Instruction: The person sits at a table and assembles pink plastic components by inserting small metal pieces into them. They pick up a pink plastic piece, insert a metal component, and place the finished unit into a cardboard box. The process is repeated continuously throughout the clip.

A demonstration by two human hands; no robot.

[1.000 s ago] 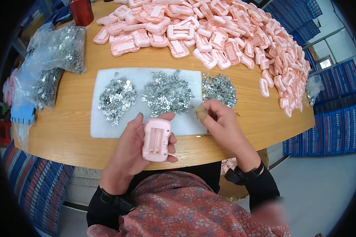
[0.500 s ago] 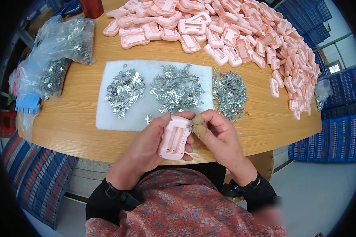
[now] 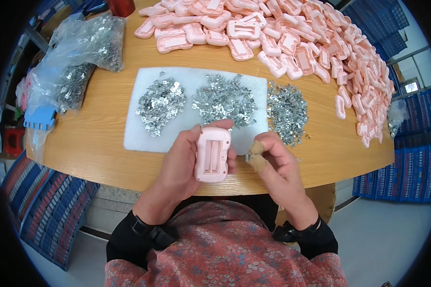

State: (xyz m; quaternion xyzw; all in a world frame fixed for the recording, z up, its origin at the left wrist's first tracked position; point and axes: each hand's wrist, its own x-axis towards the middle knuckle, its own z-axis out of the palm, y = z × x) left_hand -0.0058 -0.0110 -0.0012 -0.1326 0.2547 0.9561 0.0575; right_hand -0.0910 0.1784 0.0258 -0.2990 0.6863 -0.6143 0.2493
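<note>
My left hand (image 3: pixel 179 155) is closed around a pink plastic housing (image 3: pixel 212 155), its long battery recess turned up toward me. To the right of it, my right hand (image 3: pixel 277 165) pinches a small silvery metal piece (image 3: pixel 247 157) between thumb and forefinger, both capped with tan finger covers. That piece is apart from the housing. Just beyond my hands lies a white foam sheet (image 3: pixel 131 131) bearing two heaps of small metal clips, a left heap (image 3: pixel 160 105) and a middle heap (image 3: pixel 225 100). A third heap of small metal parts (image 3: pixel 287 114) lies at the sheet's right edge.
A large pile of pink housings (image 3: pixel 301 52) covers the table's far and right side. Clear plastic bags of metal parts (image 3: pixel 105 45) and a light-blue plastic block (image 3: pixel 39 118) lie at the left. Blue racks (image 3: pixel 397 174) stand beyond the wooden table (image 3: pixel 98 138).
My right hand has drawn away from the housing's right edge, pinching the metal piece. The housing in my left hand has turned more upright. The whole view has shifted slightly.
</note>
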